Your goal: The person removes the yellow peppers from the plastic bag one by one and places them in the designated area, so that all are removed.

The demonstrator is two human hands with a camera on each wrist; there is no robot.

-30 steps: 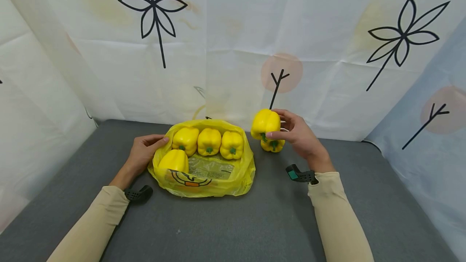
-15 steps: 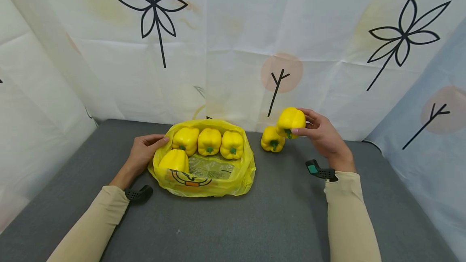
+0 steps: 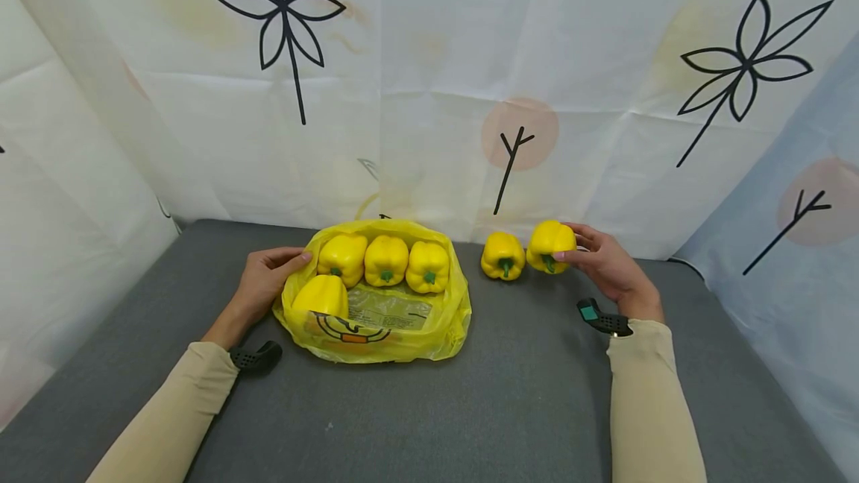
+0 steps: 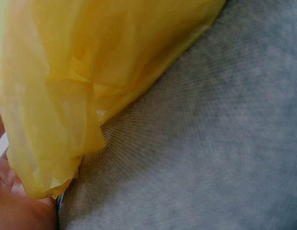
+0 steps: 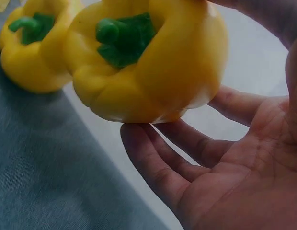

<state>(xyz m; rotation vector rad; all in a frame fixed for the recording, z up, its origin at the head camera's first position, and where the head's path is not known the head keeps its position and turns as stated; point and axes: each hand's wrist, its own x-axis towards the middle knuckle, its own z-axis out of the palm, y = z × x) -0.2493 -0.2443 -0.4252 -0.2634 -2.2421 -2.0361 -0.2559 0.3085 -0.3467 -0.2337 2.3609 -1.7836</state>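
Note:
My right hand (image 3: 607,263) grips a yellow bell pepper (image 3: 549,244) by its right side, thumb in front and fingers behind. Its green stem faces me, clearly seen in the right wrist view, where the held pepper (image 5: 153,72) is close over the table. Just left of it a second bell pepper (image 3: 502,256) sits on the table. My left hand (image 3: 260,285) pinches the left rim of a yellow plastic bag (image 3: 403,345). Inside the open bag lie several yellow bell peppers (image 3: 385,261), mostly in a row along the back. The left wrist view shows bag film (image 4: 48,120) against the palm.
The grey table (image 3: 416,423) ends at the back against a white cloth wall (image 3: 429,36) printed with black flowers. More cloth hangs at the left and right sides. Black wrist cameras (image 3: 604,319) sit on both wrists.
My right hand has carried the bell pepper rightward, from in front of the other loose pepper to beside it, then lowered it. The left hand and the bag stay as they were.

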